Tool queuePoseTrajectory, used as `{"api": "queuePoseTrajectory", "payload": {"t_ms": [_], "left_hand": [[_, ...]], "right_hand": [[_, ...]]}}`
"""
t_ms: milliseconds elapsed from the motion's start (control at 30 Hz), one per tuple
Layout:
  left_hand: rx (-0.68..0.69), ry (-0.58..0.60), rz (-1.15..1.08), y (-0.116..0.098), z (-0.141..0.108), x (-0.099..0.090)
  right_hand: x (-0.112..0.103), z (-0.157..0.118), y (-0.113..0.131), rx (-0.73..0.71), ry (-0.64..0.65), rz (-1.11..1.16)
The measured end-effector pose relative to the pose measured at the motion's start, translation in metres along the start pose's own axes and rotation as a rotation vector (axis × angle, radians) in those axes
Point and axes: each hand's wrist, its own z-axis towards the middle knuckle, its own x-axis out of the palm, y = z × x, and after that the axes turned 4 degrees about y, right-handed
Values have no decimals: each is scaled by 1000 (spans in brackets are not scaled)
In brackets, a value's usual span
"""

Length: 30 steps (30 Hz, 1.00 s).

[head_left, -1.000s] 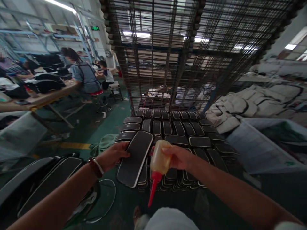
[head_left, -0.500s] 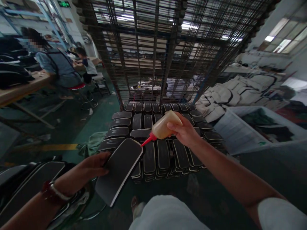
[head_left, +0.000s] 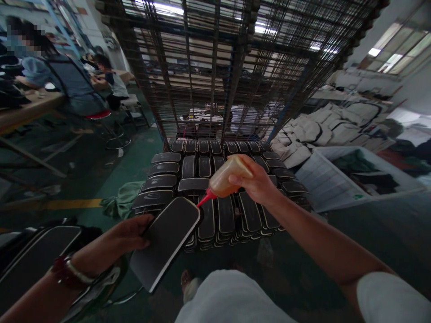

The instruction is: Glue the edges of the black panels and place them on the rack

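Observation:
My left hand (head_left: 136, 233) grips the long left edge of a dark panel (head_left: 166, 242) with rounded corners and a pale rim, thumb on its face. The panel is tilted, its far end pointing up and right. My right hand (head_left: 254, 179) is wrapped round a squeeze bottle (head_left: 227, 177) of amber liquid, held tipped downward. The bottle's red nozzle (head_left: 206, 197) meets the panel's rim at its upper right corner. Beneath both hands, stacks of similar dark panels (head_left: 225, 215) lie in rows.
A tall wire rack (head_left: 215, 67) rises behind the stacks. On the right stand a white bin (head_left: 313, 179) and a heap of pale pieces (head_left: 319, 125). More panels (head_left: 40, 255) lie at lower left, near a green cloth (head_left: 123, 199). Two people sit at tables at upper left.
The view has shifted slightly, so the surroundings sit a little further left. Both hands keep their holds, and the nozzle stays at the panel's upper right corner.

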Motion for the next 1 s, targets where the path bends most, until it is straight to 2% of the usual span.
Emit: {"api": "queuePoseTrajectory", "payload": {"t_ms": [100,233,367,500,700,867,1000], "left_hand": [[-68,104,33,-3,3,1],[-73,106,27,-2,6,-1],[-52,86,29,0,9,-1],[-35,80,1,3,12,3],[-17,60,-65,9,17,8],[-26,49,-124,7,20,16],[-27,43,-139,4,23,20]], "right_hand": [[-3,-1,-1,16,24,-20],[-6,-3,-3,37,37,-9],[-6,-4,-4,36,-4,7],[-3,-9,-5,64,-76,37],[5,-19,-13,210,-242,226],[6,-23,-26,196,-396,247],[7,-28,-31,182,-408,229]]}}
